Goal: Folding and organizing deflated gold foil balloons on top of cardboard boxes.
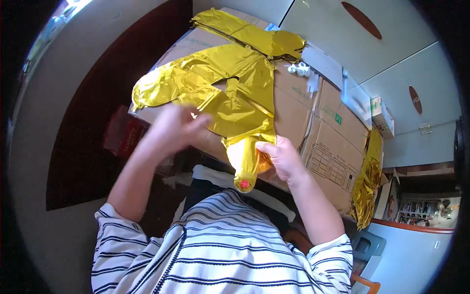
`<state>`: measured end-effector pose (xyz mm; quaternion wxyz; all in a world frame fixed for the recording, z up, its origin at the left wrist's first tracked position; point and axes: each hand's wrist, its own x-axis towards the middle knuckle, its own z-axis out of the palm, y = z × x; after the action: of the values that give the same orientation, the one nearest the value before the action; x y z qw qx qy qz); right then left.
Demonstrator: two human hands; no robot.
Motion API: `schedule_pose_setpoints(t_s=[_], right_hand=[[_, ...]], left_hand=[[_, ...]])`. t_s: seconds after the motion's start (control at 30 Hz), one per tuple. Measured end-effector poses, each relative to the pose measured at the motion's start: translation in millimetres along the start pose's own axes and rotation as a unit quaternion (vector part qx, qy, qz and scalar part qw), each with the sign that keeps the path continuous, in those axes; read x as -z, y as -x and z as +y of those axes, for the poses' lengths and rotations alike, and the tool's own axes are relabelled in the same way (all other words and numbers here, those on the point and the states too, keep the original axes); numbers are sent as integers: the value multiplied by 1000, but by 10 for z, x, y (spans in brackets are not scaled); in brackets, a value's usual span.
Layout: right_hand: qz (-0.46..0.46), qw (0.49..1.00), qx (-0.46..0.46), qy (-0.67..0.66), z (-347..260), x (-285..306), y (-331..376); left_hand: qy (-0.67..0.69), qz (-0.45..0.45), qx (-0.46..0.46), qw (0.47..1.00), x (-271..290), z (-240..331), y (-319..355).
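Brown cardboard boxes (293, 98) made up the work surface, with pale cabinets (338, 36) standing well beyond the grip. I watched the right hand (289, 164) clamp the narrow near part of a gold foil sheet (235, 115), thumb on top. From that pinch the foil spread away and leftward over the cardboard, while its rounded end with a red mark (244, 184) hung just to the left, closer to the person. Farther left of the pinch, the left hand (181, 128) was blurred beside the foil; I couldn't tell whether its fingers were together or touching it. Beyond the grip lay more gold foil (240, 29) and white tangled pieces (299, 69); well to its right hung crumpled foil (367, 181).
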<state>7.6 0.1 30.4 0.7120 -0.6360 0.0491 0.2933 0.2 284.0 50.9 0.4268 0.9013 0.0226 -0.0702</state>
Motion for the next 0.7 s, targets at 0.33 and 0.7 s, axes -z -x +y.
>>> schedule_pose_setpoints(t_s=[0.33,0.7], right_hand=[[21,999,-8,37,128,75,87],[37,991,66,113,183,74,-301]], left_hand=[[-273,135,48,951,686,-759,-769],[-327,186,86,922,754,-827,-841]])
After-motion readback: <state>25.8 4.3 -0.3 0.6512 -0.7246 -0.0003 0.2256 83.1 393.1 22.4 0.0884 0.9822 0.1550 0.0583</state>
